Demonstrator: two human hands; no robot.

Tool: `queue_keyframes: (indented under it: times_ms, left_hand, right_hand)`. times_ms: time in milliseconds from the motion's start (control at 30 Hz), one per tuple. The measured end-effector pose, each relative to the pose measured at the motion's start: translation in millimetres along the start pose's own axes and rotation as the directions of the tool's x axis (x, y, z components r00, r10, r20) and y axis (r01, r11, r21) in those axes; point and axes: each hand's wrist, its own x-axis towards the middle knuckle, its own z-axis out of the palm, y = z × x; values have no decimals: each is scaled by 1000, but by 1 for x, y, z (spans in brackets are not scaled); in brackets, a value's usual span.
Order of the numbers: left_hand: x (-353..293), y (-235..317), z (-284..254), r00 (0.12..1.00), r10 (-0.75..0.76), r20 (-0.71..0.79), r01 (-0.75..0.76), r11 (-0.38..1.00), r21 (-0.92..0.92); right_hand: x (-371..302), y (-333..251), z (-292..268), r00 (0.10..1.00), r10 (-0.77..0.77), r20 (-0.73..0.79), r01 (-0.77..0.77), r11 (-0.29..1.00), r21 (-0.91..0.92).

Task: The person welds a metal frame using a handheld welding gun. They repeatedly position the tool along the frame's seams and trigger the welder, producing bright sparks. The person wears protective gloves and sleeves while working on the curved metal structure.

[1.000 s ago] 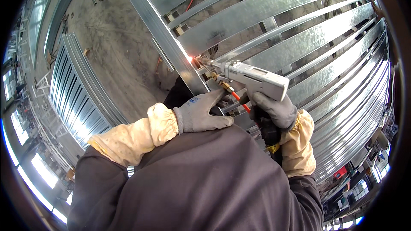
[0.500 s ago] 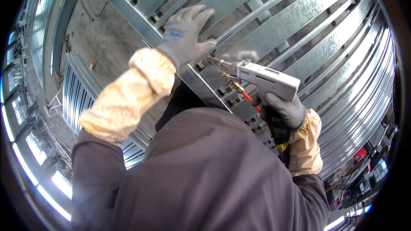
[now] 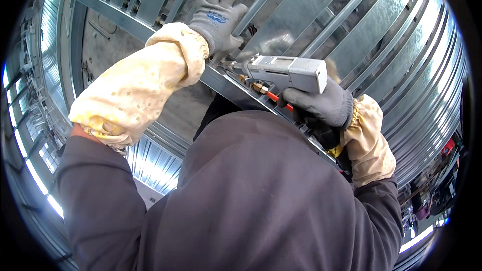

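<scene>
My left hand [image 3: 217,17], in a grey work glove with a blue print, lies with its fingers spread on a galvanized metal slat [image 3: 275,32]. Its heel is close to the long edge rail [image 3: 228,90]. My right hand [image 3: 321,103], also gloved in grey, is wrapped round the grip of a boxy silver welding gun [image 3: 291,72]. The gun's thin nozzle [image 3: 232,64] points left at the slat's end by the rail, just below my left palm; contact cannot be made out. Beneath the gun runs an orange hose [image 3: 279,101] with brass fittings [image 3: 259,88].
Parallel metal slats and bars form a large frame that spreads away to the right. Left of the rail is a grey concrete floor [image 3: 175,113], with a ribbed metal panel [image 3: 153,163] low down. More ribbed metal [image 3: 50,35] stands at the far left.
My left hand has shifted up and slightly left over the slats. The welding gun has moved left and up, its nozzle now at the rail. My view has turned a little.
</scene>
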Motion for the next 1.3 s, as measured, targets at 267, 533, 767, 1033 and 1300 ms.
queue_keyframes:
  times_ms: [267,533,767,1033,1300]
  left_hand:
    - [4,-2,0,1000,15,6,-15,1000,7]
    - [3,-13,5,991,94,-93,-98,994,-40]
    - [3,-18,13,987,96,-125,-103,993,-49]
    - [5,-17,14,992,69,-101,-71,997,-22]
    - [6,-19,16,984,94,-148,-102,994,-49]
  right_hand:
    - [-8,-4,-5,1000,15,8,-15,997,-81]
    - [9,-7,-14,999,15,45,-12,998,-61]
    - [30,-12,-12,993,69,91,-66,997,-42]
    - [38,-7,-14,990,92,110,-85,994,-67]
    - [33,-19,-11,984,150,97,-142,986,-82]
